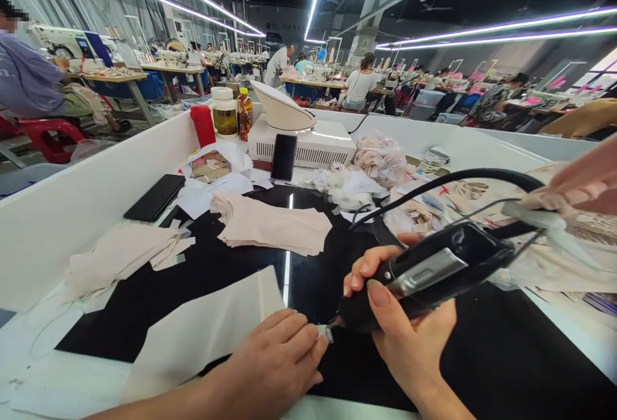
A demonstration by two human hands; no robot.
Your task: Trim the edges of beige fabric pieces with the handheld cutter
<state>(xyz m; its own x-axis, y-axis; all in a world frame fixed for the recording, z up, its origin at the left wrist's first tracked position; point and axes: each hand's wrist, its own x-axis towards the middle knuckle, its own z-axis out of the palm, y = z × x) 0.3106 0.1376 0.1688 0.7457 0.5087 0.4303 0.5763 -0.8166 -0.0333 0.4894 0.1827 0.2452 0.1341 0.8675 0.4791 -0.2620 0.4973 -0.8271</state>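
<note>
My right hand (pixel 409 330) is wrapped round a black handheld power tool (pixel 424 272) with a silver plate on its side and a thick cord (pixel 443 182) at its rear. The tool's narrow tip points down to the left, at a small translucent tab (pixel 326 332). My left hand (pixel 282 362) pinches this tab between thumb and fingers, close to the tip. Beneath and beside that hand lies a large pale fabric piece (pixel 207 317) on the black board (pixel 506 349). Whether the tip touches the tab, I cannot tell.
Fabric stacks lie at the middle (pixel 274 224) and left (pixel 120 256). Phones (pixel 154 197) (pixel 284 157), a white machine (pixel 303 140), jar (pixel 224 114) and bagged scraps (pixel 380 157) stand behind. A blurred pinkish shape (pixel 590 175) meets the cord. White walls (pixel 96 214) edge the table.
</note>
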